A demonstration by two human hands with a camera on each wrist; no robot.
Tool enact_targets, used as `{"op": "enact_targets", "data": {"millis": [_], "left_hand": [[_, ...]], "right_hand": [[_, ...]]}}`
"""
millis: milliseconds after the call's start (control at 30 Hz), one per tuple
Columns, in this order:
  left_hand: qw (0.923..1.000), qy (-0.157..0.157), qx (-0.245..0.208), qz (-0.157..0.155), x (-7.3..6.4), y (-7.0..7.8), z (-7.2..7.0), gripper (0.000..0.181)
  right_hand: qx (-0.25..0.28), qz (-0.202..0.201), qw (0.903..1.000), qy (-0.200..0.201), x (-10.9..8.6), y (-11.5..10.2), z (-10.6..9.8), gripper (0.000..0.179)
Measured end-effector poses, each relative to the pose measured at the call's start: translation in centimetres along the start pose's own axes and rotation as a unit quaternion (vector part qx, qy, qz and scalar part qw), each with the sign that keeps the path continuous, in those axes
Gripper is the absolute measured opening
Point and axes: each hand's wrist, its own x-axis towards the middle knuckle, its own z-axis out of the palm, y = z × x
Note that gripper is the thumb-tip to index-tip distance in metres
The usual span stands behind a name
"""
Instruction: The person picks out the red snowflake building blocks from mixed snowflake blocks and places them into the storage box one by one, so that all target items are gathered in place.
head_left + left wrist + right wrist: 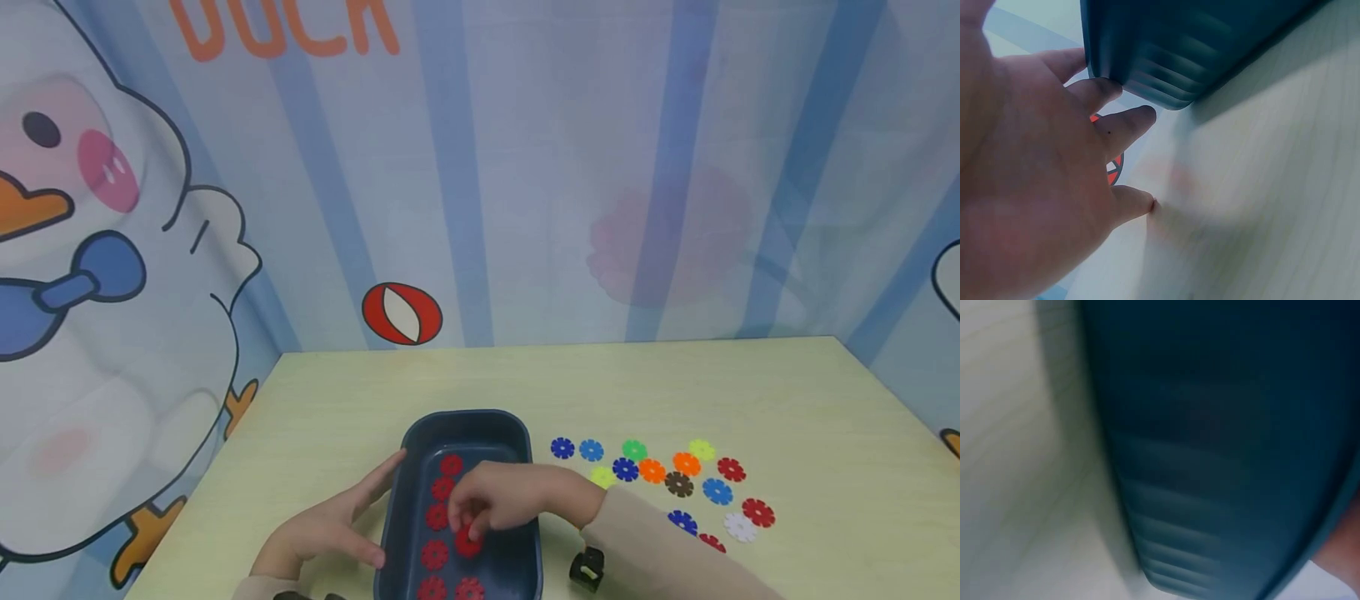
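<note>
A dark blue tray (465, 422) stands on the table with several red notched plastic discs (435, 554) in it, roughly in two columns. My left hand (322, 533) is spread along its left side, with fingers and thumb straight against the rim. In the left wrist view, that hand (1041, 175) has its fingertips at the tray's ribbed outer wall (1160, 56). Over the tray my right hand (498, 496) pinches a red disc (468, 546) between thumb and fingers, low near the tray floor. The tray's wall (1179, 462) covers most of the right wrist view, hiding the fingertips.
To the right of the tray, several loose discs lie scattered, among them a blue disc (591, 450), an orange disc (686, 464), a brown disc (678, 484) and a white disc (741, 527). A small black object (587, 569) is by the right sleeve. A printed curtain (540, 167) hangs behind the table.
</note>
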Motion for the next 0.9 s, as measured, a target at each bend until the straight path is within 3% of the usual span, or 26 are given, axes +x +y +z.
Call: {"op": "enact_targets", "data": {"millis": [467, 900], "left_hand": [[0.9999, -0.008, 0.005, 0.011, 0.1, -0.2, 0.0, 0.111], [0.9999, -0.004, 0.015, 0.006, -0.1, 0.1, 0.0, 0.11]], "right_hand": [[-0.014, 0.022, 0.9986, -0.045, 1.1, 0.7, 0.8, 0.014], [-0.046, 0.059, 0.9953, -0.062, 1.7, 0.4, 1.1, 0.013]]}}
